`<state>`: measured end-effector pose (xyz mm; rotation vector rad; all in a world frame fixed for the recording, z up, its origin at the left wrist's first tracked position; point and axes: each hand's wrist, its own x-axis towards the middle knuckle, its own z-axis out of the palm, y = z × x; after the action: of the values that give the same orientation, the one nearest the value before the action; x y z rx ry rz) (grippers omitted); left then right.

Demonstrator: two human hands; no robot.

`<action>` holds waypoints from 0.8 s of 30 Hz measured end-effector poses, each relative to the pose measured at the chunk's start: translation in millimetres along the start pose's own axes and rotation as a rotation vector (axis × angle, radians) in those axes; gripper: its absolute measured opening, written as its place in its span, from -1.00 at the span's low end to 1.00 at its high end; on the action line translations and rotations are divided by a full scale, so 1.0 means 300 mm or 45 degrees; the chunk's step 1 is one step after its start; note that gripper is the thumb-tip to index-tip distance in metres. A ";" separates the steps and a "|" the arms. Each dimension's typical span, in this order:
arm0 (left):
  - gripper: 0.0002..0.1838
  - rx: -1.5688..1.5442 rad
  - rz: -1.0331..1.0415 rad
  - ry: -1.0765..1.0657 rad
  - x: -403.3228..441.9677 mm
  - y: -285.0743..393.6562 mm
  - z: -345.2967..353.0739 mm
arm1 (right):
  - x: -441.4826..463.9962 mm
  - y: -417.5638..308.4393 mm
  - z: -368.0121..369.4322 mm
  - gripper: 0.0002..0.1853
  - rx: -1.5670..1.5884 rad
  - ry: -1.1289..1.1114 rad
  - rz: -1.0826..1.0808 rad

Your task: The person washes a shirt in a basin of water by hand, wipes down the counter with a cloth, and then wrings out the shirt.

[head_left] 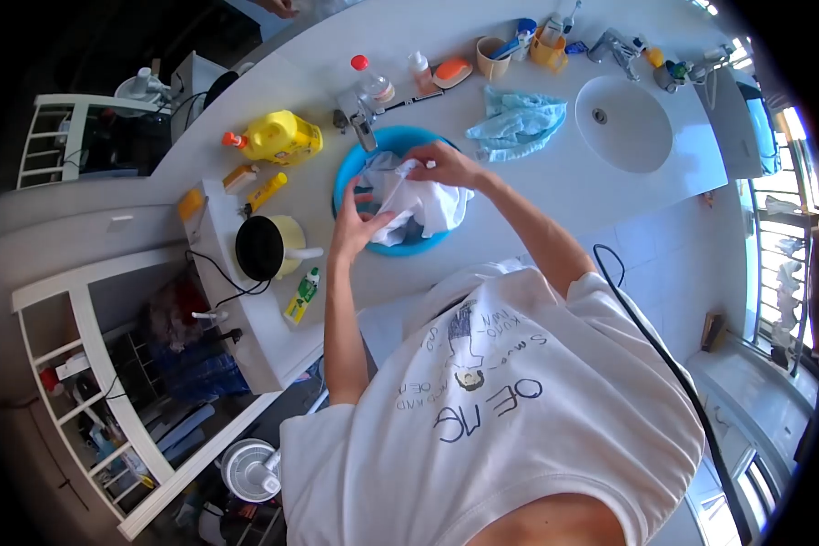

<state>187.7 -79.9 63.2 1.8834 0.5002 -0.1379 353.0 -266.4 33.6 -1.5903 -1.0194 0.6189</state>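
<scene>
Over the blue basin [344,173] on the pale surface [510,196], a white cloth [437,207] is bunched, lying partly inside it and up against the rim. The right hand [443,166] has its grip nearly closed, fingertips pinching a fold; the left hand [355,227] has a looser, half-open grip around the cloth's other side. The faucet [364,132] stands at the basin's edge, a yellow jug [284,137] to one side, a light-blue cloth [517,124] to the other.

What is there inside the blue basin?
White cloth lies inside the blue basin, with a greyish area showing beside it; whether that is water or cloth, I cannot tell. The left hand and right hand touch the cloth. What lies under it is hidden.
</scene>
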 end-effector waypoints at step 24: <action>-0.70 -0.381 0.087 -0.005 0.186 0.120 -0.140 | 0.076 -0.057 -0.010 -0.65 -0.003 0.226 0.277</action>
<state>246.7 -36.1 91.3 1.6049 0.4274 -0.0195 361.6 -247.6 53.6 -1.7388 -0.7225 0.6104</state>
